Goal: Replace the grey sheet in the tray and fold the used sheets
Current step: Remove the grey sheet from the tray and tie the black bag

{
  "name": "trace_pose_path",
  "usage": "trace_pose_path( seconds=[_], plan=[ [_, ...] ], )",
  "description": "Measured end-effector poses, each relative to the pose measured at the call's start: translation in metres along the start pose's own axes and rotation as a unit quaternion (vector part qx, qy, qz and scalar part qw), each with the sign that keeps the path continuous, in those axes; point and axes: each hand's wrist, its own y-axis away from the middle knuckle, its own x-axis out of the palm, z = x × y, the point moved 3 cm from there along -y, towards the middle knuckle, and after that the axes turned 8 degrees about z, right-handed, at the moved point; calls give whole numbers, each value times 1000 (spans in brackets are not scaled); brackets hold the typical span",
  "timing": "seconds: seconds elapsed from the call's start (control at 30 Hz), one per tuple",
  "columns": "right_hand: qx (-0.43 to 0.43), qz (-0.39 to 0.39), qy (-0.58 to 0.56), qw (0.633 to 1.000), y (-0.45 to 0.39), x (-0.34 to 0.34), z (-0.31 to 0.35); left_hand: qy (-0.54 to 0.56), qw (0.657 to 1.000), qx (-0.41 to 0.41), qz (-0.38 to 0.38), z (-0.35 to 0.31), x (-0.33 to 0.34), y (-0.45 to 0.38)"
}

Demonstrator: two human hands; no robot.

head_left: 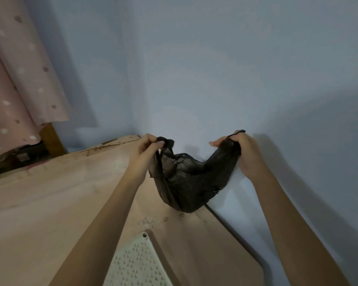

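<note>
A dark, thin, crumpled sheet [186,182] hangs between my two hands above the far corner of a pale wooden table [50,203]. My left hand [147,149] pinches its left end between thumb and fingers. My right hand [240,149] grips the other end, with a bit of sheet sticking out above the fist. The sheet sags in the middle and its lowest fold touches or nearly touches the table. A pale perforated tray [136,263] shows its corner at the bottom, between my forearms.
A light blue wall [215,69] stands right behind the table's far and right edges. A pink spotted curtain [19,79] hangs at the left, over a wooden frame and dark clutter below it.
</note>
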Motion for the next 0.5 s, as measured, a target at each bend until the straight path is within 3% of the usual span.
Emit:
trace_pose_path(
  seconds=[0.13, 0.4, 0.5],
  plan=[
    [10, 74, -111, 991, -3, 16, -12, -56, 997, 0, 53, -3, 28, 2],
    [14, 165, 64, 984, 2, 31, -32, -79, 989, -9, 127, 8, 53, 7],
    [20, 206, 78, 975, 7, 41, -36, -72, 982, -45, 167, 11, 59, 9]
  ],
)
